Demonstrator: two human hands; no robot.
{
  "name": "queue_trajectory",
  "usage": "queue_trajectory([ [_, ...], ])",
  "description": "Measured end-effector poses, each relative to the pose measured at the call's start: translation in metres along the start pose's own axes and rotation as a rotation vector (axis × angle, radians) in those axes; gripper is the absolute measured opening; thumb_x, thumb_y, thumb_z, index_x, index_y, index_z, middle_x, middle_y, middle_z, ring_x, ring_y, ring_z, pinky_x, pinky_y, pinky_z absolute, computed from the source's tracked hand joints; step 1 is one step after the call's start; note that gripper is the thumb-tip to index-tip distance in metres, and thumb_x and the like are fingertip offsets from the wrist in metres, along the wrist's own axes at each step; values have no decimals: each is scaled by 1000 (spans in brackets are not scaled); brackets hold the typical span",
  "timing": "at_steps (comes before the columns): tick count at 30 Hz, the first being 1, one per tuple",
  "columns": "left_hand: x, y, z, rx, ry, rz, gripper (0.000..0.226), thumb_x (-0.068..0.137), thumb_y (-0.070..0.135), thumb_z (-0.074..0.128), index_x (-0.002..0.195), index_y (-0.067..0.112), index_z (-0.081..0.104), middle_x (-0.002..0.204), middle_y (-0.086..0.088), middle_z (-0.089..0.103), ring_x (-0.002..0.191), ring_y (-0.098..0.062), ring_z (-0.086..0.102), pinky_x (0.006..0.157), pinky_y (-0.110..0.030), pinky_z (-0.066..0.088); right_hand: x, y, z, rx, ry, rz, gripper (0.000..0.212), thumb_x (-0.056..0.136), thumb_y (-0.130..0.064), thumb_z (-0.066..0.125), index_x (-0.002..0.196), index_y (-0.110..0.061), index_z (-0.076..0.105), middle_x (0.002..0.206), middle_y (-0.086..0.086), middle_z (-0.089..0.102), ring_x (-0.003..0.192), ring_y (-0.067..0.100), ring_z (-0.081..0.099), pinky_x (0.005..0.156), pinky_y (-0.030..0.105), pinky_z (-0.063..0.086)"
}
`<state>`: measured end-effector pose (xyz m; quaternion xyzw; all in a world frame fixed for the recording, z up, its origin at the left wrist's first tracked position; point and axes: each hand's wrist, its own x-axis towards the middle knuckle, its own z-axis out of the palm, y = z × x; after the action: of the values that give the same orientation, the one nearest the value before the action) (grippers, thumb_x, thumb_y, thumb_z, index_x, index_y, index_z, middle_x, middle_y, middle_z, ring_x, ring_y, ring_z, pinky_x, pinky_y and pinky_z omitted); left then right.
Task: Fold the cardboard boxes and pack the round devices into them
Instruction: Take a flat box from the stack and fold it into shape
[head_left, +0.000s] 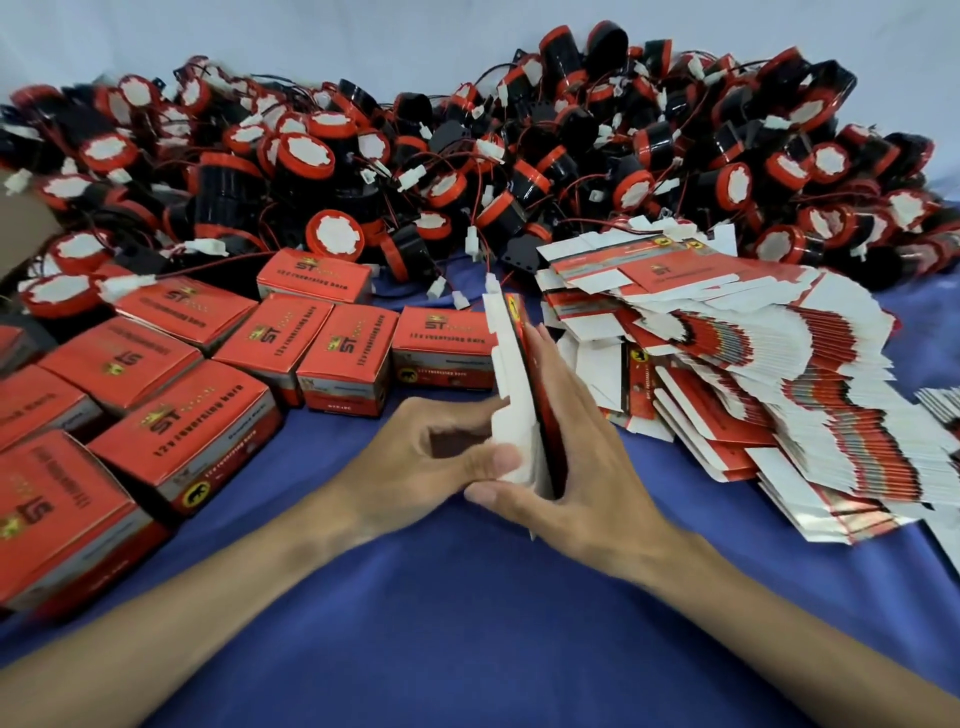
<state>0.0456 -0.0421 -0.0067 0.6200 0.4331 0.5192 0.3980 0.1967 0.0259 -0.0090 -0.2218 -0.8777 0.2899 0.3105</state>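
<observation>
While the left hand (441, 457) pinches and the right hand (582, 467) clasps a flat carton blank (519, 374) stood on edge, folding seems barely begun: it next needs squaring open.

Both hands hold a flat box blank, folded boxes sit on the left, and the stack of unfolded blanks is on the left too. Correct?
No: the head view shows the stack of unfolded blanks on the right. The rest holds: the left hand and right hand hold the flat box blank, and the folded boxes sit on the left.
</observation>
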Motion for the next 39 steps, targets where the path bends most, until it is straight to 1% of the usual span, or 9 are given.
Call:
queue_trajectory([
  [3,0,-3,-2,-16,19,12,49,79,42,66,122,20,59,118,26,63,115,-1,59,93,-14,44,-1,3,-5,121,3,-36,94,76,-49,63,152,-24,13,158,-4,25,146,14,22,114,50,30],
  [6,2,-8,1,127,135,42,29,84,8,70,110,19,62,103,29,68,98,9,62,82,-8,46,0,11,-11,294,57,13,86,74,-39,56,150,-15,23,152,-2,34,141,17,31,112,51,30],
  [10,7,-12,-3,98,408,46,35,82,20,65,115,31,58,103,20,70,96,2,65,79,-14,50,1,15,-12,151,138,-57,72,75,-29,49,144,-10,34,147,4,41,138,19,37,110,48,35],
  [14,7,-12,-5,80,318,-12,60,87,23,64,143,19,43,127,9,63,118,-7,58,90,-17,48,-3,11,-3,95,139,-141,65,81,-27,56,141,-10,40,144,3,39,134,18,39,104,28,40],
  [19,6,-13,-13,-167,238,-94,53,82,11,59,134,17,50,113,7,71,105,-10,66,85,-21,52,1,11,-7,274,296,35,52,81,-37,61,129,-27,45,128,-2,43,119,12,46,84,27,52],
  [23,6,-10,-14,-232,149,-113,55,85,-2,51,139,0,39,79,15,71,71,3,64,65,-12,49,1,15,-7,-17,144,85,86,70,-66,60,144,-36,28,152,-6,18,143,10,13,116,30,23],
  [28,6,-16,-13,-222,203,-71,57,80,-3,58,135,6,49,78,16,70,67,4,59,63,-12,47,2,17,-7,-442,3,-83,135,54,-77,69,151,-25,-9,159,13,-16,147,25,-19,113,40,-8],
  [34,6,-16,-9,-141,254,-63,54,87,-18,49,132,12,53,96,19,72,87,5,65,72,-10,49,7,18,-21,-674,31,-141,133,57,-80,66,151,-17,-4,160,18,2,148,32,-1,113,51,-3],
  [39,6,-12,-9,-163,293,-61,36,78,4,63,104,27,70,110,18,70,98,0,65,66,-16,52,3,13,-21,-755,54,-253,113,65,-73,63,149,-16,13,153,18,26,140,37,26,109,55,18],
])
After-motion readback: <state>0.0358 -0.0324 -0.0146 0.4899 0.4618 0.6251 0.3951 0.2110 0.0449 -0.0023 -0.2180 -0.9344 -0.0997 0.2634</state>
